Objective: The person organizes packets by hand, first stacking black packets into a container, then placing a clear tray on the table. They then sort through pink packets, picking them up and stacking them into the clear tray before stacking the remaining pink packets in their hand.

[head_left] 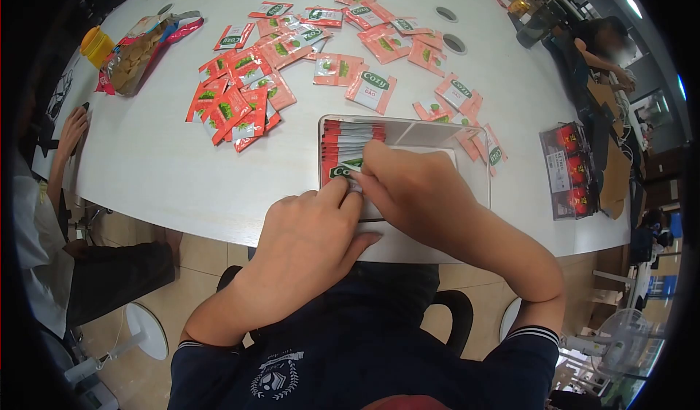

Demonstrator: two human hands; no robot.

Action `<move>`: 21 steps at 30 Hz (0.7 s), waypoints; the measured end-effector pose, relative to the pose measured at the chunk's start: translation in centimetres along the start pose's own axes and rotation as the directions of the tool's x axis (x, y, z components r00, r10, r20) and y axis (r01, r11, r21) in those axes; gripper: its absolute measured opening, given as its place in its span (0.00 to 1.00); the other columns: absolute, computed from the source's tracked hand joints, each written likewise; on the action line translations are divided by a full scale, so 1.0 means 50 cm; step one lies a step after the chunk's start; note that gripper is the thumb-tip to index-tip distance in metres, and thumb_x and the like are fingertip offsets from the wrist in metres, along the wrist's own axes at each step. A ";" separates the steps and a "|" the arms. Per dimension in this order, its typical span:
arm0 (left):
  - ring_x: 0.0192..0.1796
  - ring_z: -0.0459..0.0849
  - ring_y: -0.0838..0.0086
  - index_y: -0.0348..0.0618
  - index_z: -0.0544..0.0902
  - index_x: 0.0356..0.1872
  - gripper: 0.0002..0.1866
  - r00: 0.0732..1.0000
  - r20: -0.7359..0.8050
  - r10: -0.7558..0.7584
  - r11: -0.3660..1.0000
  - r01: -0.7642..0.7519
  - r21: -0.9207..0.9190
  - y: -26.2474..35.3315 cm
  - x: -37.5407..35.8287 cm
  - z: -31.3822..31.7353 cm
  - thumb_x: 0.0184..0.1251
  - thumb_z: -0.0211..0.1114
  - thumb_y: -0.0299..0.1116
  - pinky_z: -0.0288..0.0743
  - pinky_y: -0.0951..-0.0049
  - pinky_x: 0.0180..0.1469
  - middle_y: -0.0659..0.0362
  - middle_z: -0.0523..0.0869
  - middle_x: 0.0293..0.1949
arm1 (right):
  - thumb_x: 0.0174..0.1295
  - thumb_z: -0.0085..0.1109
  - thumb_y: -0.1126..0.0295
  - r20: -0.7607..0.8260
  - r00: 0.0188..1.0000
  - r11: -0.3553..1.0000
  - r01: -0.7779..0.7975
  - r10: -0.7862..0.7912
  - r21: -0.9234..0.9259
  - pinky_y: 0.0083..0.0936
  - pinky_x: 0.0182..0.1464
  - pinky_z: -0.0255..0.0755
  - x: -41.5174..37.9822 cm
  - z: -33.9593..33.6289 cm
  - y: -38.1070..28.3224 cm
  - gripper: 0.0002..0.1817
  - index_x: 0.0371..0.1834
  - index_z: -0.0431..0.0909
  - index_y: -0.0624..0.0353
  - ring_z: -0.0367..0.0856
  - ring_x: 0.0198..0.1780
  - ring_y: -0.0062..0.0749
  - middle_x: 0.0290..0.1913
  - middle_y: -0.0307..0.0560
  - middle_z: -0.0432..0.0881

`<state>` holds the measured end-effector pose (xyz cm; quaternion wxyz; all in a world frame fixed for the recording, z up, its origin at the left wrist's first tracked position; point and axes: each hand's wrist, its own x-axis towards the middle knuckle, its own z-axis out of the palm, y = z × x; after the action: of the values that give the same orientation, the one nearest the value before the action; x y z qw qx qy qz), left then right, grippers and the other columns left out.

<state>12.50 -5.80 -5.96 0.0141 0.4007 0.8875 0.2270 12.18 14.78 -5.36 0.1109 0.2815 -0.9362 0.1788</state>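
At the white, curved-edged table (153,144), the step in hand looks to be settling a flat red-and-white packet with a green oval label (340,170) at the near end of the row of slim upright red-and-white packets (353,134) inside the clear, rectangular plastic box (408,122). The right hand (415,182) has thumb and forefinger pinched at that packet's edge; the left hand (310,227) has its fingertips bent against the packet's face, though I can't tell from here whether they grip or merely steady it. I'd judge the next move calls for light pressure to square the packet against its neighbours, then a loosened pinch. The box's left wall runs close beside the row, so fingers must work from the near side or from the right, where the box has free room. Its near side sits close to the table's edge. Beyond the far rim lie the loose, scattered red-and-white packets (244,67), with bare tabletop left of the box.
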 end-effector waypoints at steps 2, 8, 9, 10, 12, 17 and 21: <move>0.36 0.90 0.59 0.36 0.84 0.44 0.20 1.000 -0.022 -0.001 1.000 0.000 -0.024 -0.003 -0.001 0.006 0.67 0.78 0.44 0.83 0.60 0.37 0.53 0.83 0.40 | 0.67 0.75 0.68 -0.052 0.999 1.000 0.005 -0.004 0.027 0.38 0.29 0.74 0.000 0.006 0.000 0.13 0.37 0.77 0.58 0.83 0.26 0.46 0.28 0.46 0.82; 0.39 0.88 0.54 0.38 0.84 0.51 0.22 0.994 0.091 -0.067 0.998 0.068 -0.009 -0.001 0.000 -0.002 0.68 0.77 0.44 0.82 0.55 0.38 0.54 0.83 0.44 | 0.68 0.73 0.61 -0.044 0.990 0.988 -0.130 0.134 0.082 0.40 0.35 0.79 -0.025 -0.048 0.016 0.13 0.43 0.81 0.56 0.87 0.34 0.48 0.34 0.47 0.85; 0.40 0.88 0.54 0.38 0.84 0.51 0.22 0.993 0.092 -0.072 0.997 0.074 -0.010 -0.001 -0.001 -0.003 0.68 0.77 0.44 0.82 0.56 0.38 0.54 0.83 0.44 | 0.67 0.73 0.61 -0.002 0.987 0.986 -0.162 0.162 0.030 0.41 0.36 0.80 -0.035 -0.058 0.021 0.12 0.42 0.82 0.56 0.87 0.35 0.49 0.33 0.47 0.85; 0.40 0.88 0.54 0.38 0.84 0.51 0.22 0.993 0.097 -0.074 0.997 0.075 -0.010 -0.001 -0.001 -0.004 0.68 0.77 0.45 0.82 0.56 0.38 0.54 0.83 0.44 | 0.67 0.73 0.60 0.035 0.980 0.981 -0.194 0.194 -0.024 0.42 0.36 0.80 -0.040 -0.063 0.024 0.12 0.41 0.84 0.57 0.88 0.35 0.50 0.32 0.48 0.86; 0.40 0.88 0.55 0.38 0.84 0.50 0.21 0.993 0.095 -0.069 0.998 0.070 -0.004 0.000 0.000 -0.003 0.68 0.77 0.45 0.82 0.56 0.39 0.54 0.83 0.43 | 0.68 0.72 0.60 0.190 0.966 0.983 -0.159 0.175 -0.094 0.45 0.38 0.80 -0.038 -0.056 0.036 0.11 0.38 0.87 0.56 0.89 0.37 0.50 0.32 0.48 0.87; 0.41 0.88 0.54 0.37 0.84 0.47 0.21 0.995 0.080 -0.066 0.998 0.065 0.011 0.002 0.000 -0.002 0.68 0.77 0.45 0.82 0.56 0.39 0.54 0.83 0.44 | 0.70 0.69 0.60 0.289 0.949 0.987 -0.149 0.126 0.056 0.45 0.41 0.81 -0.015 -0.033 0.053 0.09 0.40 0.92 0.52 0.90 0.39 0.51 0.35 0.48 0.91; 0.41 0.88 0.54 0.37 0.84 0.47 0.21 0.995 0.079 -0.067 0.998 0.067 0.007 0.003 0.001 -0.005 0.68 0.77 0.45 0.82 0.56 0.39 0.53 0.84 0.45 | 0.71 0.67 0.62 0.335 0.931 0.985 -0.167 0.144 0.040 0.45 0.43 0.81 -0.011 -0.047 0.059 0.08 0.42 0.93 0.50 0.90 0.40 0.51 0.36 0.49 0.91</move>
<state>12.55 -5.77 -5.67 0.0558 0.3794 0.8997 0.2085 11.19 18.28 -4.18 -0.0720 0.2360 -0.9543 0.1688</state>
